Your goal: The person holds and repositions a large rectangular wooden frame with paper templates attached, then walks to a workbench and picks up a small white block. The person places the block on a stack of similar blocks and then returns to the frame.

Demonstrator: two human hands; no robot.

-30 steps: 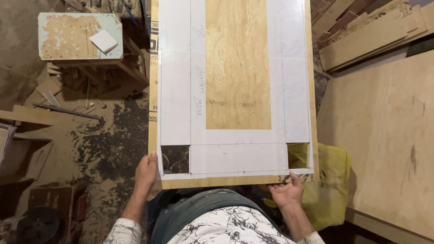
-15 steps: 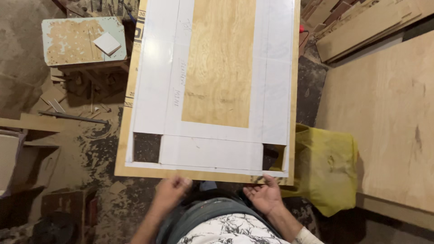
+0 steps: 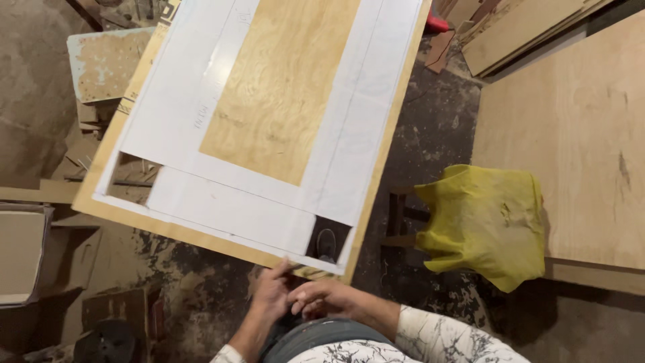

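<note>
A long plywood board (image 3: 282, 101) with a white sheet frame (image 3: 228, 208) on it lies tilted in front of me, its near end slanting down to the right. Square notches are cut at both near corners (image 3: 131, 178) (image 3: 329, 238); a shoe shows through the right one. My left hand (image 3: 272, 296) is below the near edge, with fingertips reaching up onto that edge close to the right notch. My right hand (image 3: 326, 299) is curled right beside it, touching it, with nothing visible in it. Both hands are just above my lap.
A yellow cloth (image 3: 484, 222) is draped over a wooden stool at the right. A large plywood sheet (image 3: 578, 134) fills the right side. A small worn-topped table (image 3: 107, 64) stands at upper left, and a pale panel (image 3: 20, 252) lies at the left. The dirt floor holds wood scraps.
The board has swung so its near end slants down to the right. My hands have left the two near corners and come together at the near edge by the right notch.
</note>
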